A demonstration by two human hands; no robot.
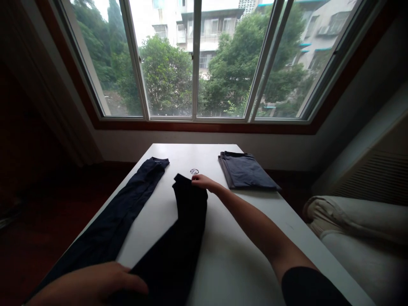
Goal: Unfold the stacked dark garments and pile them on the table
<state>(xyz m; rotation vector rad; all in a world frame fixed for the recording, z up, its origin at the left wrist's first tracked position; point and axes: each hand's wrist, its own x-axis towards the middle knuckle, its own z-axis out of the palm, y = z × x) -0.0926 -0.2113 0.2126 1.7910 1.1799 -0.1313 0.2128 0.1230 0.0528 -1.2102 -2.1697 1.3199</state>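
Note:
A black garment (188, 225) lies lengthwise down the middle of the white table (236, 255). My right hand (200, 181) reaches to its far end, fingers closed on the top edge of the cloth. Close to the camera, my left hand (92, 284) lies flat on the near part of the same garment, fingers stretched out. A second dark garment (127, 204) is laid out long along the table's left side.
A folded stack of grey-blue clothes (245, 171) sits at the table's far right. A small round object (194, 171) lies just beyond my right hand. A pale sofa or cushion (360, 229) stands to the right. A wide window (197, 59) fills the wall behind.

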